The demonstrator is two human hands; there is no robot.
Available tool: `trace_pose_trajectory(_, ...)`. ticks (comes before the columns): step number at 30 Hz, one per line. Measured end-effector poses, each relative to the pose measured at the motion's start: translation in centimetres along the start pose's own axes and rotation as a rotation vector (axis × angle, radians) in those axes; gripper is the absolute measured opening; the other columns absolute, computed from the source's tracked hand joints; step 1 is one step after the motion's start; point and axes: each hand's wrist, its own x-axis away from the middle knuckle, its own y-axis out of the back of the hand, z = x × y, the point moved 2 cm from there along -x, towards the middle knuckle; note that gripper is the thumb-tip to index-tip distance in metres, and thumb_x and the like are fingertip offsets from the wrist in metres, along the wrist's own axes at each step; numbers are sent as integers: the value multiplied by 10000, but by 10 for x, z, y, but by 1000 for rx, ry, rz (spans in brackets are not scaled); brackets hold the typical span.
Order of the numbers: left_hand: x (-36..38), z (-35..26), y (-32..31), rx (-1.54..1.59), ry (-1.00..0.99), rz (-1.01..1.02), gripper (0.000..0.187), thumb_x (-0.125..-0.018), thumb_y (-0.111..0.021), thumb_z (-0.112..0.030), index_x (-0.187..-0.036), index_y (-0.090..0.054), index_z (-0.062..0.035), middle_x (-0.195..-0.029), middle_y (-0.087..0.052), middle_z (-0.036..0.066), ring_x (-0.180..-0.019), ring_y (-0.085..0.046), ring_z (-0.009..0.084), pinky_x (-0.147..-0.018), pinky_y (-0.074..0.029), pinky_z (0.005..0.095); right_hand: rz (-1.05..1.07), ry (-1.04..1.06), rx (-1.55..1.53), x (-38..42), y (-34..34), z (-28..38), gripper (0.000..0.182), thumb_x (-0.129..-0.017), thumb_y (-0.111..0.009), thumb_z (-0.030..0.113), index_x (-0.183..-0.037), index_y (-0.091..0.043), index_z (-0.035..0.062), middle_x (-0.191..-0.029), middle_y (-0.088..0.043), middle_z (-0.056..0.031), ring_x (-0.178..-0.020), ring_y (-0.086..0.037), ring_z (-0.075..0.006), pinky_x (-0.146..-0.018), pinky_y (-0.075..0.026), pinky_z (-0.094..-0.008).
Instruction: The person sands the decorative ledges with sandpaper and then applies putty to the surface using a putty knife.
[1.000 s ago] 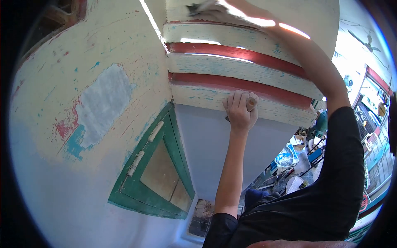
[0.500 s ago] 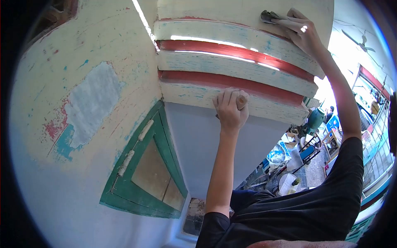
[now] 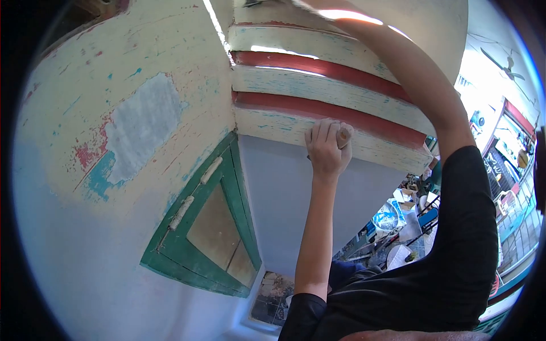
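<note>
My left hand (image 3: pixel 328 149) is closed around a tool with a rounded wooden handle (image 3: pixel 343 137), at the lowest cream ledge (image 3: pixel 273 125); the rest of that tool is hidden. My right arm reaches up and left across the stepped moulding, and my right hand is mostly past the top edge of the view. Near the top edge, a small dark object (image 3: pixel 257 2) touches or nearly touches the cream surface. Red bands (image 3: pixel 318 108) run between the cream ledges, which show scuffs and blue flecks.
On the left, a cream wall (image 3: pixel 68 125) carries a grey patch (image 3: pixel 145 128). Below the ledges is a green-framed triangular panel (image 3: pixel 199 271). Furniture, a plastic bag (image 3: pixel 388 216) and clutter stand at the lower right, with a ceiling fan (image 3: pixel 508 69) above.
My right hand has swept left along the upper surface to the top edge of the view. My left hand stays at the lowest ledge. The whole view has shifted slightly.
</note>
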Motion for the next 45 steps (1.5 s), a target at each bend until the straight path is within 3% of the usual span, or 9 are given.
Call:
trace_pose_trajectory(6,0,1,0,6,-41,34,69,-927,-652,-123,-869,-656,-85,-925,-670,66,-936,-623,292,-859,-403,428,105,-305,238,117,155,55,297,-925,-692,63,-1205,-776,115,-885,-710,-157,-787,-617,-314,-715,-517,-408)
trace_pose_trajectory(11,1,0,-1,5,-3,28,72,-929,-656,-126,-869,-656,-86,-918,-665,61,-931,-608,299,-869,-398,427,137,-357,363,209,197,40,357,-837,-763,-4,-1179,-786,97,-1002,-759,-133,-858,-622,-269,-798,-544,-408)
trace_pose_trajectory(22,1,1,-3,-4,-18,4,57,-924,-656,-125,-876,-659,-95,-934,-666,66,-929,-610,305,-864,-400,437,111,-5,275,9,3,-3,275,-911,-557,58,-1069,-778,102,-952,-670,-193,-884,-642,-352,-807,-531,-459)
trace_pose_trajectory(25,3,2,-4,-7,-30,21,45,-924,-654,-116,-884,-669,-102,-940,-670,70,-938,-614,308,-868,-403,437,143,-74,-58,36,60,27,284,-891,-585,58,-1101,-773,91,-966,-684,-173,-924,-631,-344,-813,-530,-461)
trace_pose_trajectory(29,4,2,-3,-10,-35,23,38,-922,-656,-102,-892,-679,-102,-952,-677,74,-942,-616,315,-874,-403,440,134,-210,153,124,155,52,337,-805,-686,-1,-1123,-786,50,-993,-756,-152,-828,-617,-309,-757,-536,-412)
trace_pose_trajectory(34,4,1,-5,18,-33,26,41,-929,-654,-101,-896,-675,-90,-967,-674,78,-956,-604,315,-892,-387,437,112,-524,382,246,227,67,247,-899,-758,86,-1135,-816,125,-912,-687,-92,-806,-649,-205,-750,-558,-373)
trace_pose_trajectory(40,8,2,-14,-34,30,19,40,-914,-666,-86,-876,-658,-86,-943,-650,68,-952,-590,302,-890,-357,437,227,-455,305,195,179,63,362,-884,-743,21,-1231,-776,121,-940,-713,-88,-868,-675,-224,-821,-561,-363)
trace_pose_trajectory(42,10,2,-12,-26,31,21,42,-907,-670,-81,-869,-654,-89,-934,-645,64,-943,-589,299,-886,-354,438,-28,-117,4,204,112,3,358,-913,-750,84,-1269,-719,103,-1237,-684,-152,-1080,-673,-281,-935,-570,-362)
trace_pose_trajectory(45,7,2,-12,-22,-2,1,55,-904,-675,-73,-861,-646,-89,-941,-654,64,-942,-593,299,-885,-357,437,2,-319,-135,129,53,16,358,-964,-724,175,-1292,-673,42,-1331,-661,-134,-1204,-642,-308,-1082,-494,-398)
